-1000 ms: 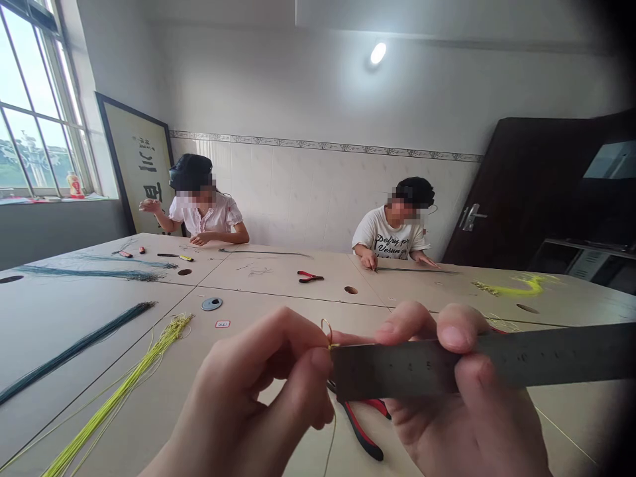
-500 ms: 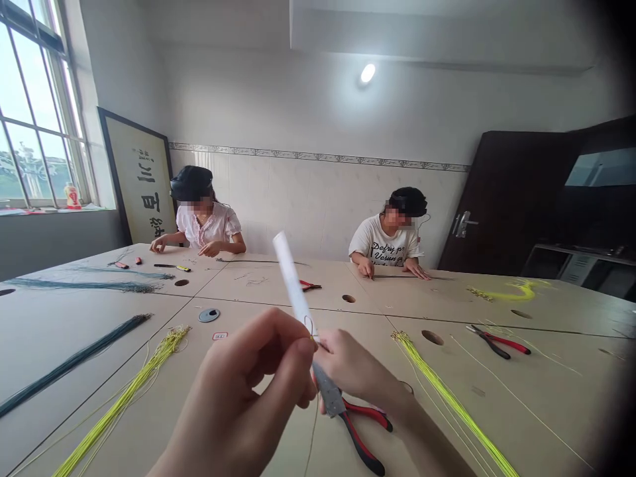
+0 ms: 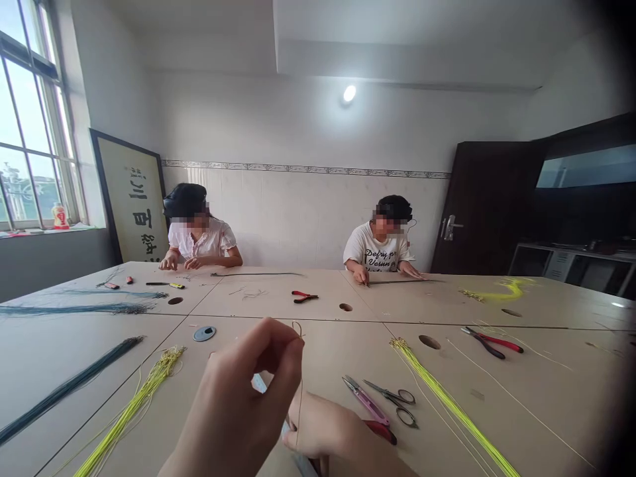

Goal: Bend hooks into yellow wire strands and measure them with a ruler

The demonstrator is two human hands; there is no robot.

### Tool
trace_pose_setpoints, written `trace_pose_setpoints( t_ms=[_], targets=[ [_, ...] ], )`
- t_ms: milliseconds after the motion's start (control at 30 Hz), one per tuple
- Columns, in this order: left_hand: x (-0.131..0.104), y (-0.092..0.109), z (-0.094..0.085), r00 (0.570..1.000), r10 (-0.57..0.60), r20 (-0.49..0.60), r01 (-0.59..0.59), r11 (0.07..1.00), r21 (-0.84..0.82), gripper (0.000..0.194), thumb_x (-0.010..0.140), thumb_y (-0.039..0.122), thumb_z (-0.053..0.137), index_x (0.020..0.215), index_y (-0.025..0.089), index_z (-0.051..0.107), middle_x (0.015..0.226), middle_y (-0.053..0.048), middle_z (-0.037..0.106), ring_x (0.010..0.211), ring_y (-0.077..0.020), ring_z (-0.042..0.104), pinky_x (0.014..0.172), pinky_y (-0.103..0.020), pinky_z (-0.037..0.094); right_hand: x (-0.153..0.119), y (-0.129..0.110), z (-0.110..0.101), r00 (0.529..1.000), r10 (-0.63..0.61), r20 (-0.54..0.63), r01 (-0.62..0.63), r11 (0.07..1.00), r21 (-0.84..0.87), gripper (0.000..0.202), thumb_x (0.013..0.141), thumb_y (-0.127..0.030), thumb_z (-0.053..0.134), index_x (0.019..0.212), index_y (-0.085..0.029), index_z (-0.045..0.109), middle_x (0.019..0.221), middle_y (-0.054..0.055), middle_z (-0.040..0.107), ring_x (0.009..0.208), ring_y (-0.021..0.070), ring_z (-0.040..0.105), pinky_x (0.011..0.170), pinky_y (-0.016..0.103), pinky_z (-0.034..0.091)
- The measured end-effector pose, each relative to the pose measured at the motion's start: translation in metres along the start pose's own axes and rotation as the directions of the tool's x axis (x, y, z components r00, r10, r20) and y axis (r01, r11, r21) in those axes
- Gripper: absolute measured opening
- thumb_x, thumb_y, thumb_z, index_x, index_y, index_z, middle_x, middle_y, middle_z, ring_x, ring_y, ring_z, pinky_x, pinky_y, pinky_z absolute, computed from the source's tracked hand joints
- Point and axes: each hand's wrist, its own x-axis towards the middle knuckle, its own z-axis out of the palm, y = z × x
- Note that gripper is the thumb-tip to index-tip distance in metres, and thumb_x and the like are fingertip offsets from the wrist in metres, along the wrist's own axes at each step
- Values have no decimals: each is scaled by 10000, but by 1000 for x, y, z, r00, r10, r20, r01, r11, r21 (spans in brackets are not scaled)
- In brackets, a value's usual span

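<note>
The left hand [image 3: 243, 391] is pinched shut, thumb against forefinger, at the lower centre of the frame, on a thin cord [image 3: 301, 381] whose small loop [image 3: 297, 323] stands just above the fingertips while the rest hangs down past the right hand [image 3: 330, 424]. The cord looks very light, limp and easily kinked; the loop seems a little springier and could deform if squeezed, so the base of the loop is the sound place to pinch. The right hand, lower down, is closed on a flat strip [image 3: 304, 466], mostly hidden; it looks stiff, smooth and perhaps slippery, best held flat across its faces, above the surface [image 3: 342, 348].
</note>
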Motion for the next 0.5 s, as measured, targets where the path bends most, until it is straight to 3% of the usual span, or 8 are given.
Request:
trace_pose_setpoints(
  t_ms=[100,233,300,400,500],
  targets=[
    [-1,-6,3,1000,13,16,-14,998,62,184,834,272,420,674,216,493,544,59,519,502,-85,528,468,-164,431,-9,-6,-15,996,-24,-83,27,999,34,225,685,-213,566,489,-177,462,444,-14,451,458,152,511,467,265,382],
    [2,-11,9,997,18,74,-32,980,197,185,855,276,416,699,222,499,573,67,551,496,-83,499,463,-169,395,-32,-21,-48,932,-144,-333,221,952,209,321,917,-392,286,908,-200,542,799,27,599,718,138,581,593,239,440],
    [4,-13,13,996,34,84,-56,961,272,195,856,265,414,686,219,497,564,69,555,463,-85,467,451,-178,371,-46,-28,-60,851,-204,-485,420,818,393,357,931,-464,262,1017,-215,503,956,34,592,838,134,588,686,243,472],
    [4,-16,19,994,61,87,-87,937,339,204,860,261,405,687,215,502,578,59,575,452,-93,467,454,-189,358,-60,-35,-65,752,-229,-619,612,591,525,306,878,-481,448,986,-206,527,949,32,587,867,151,595,729,273,491],
    [6,-18,23,991,45,125,-89,924,373,200,864,251,396,708,212,513,623,38,617,474,-104,502,466,-198,362,-65,-40,-61,729,-210,-652,630,578,519,227,873,-413,494,923,-196,533,906,25,592,809,140,603,701,267,496]
  ],
)
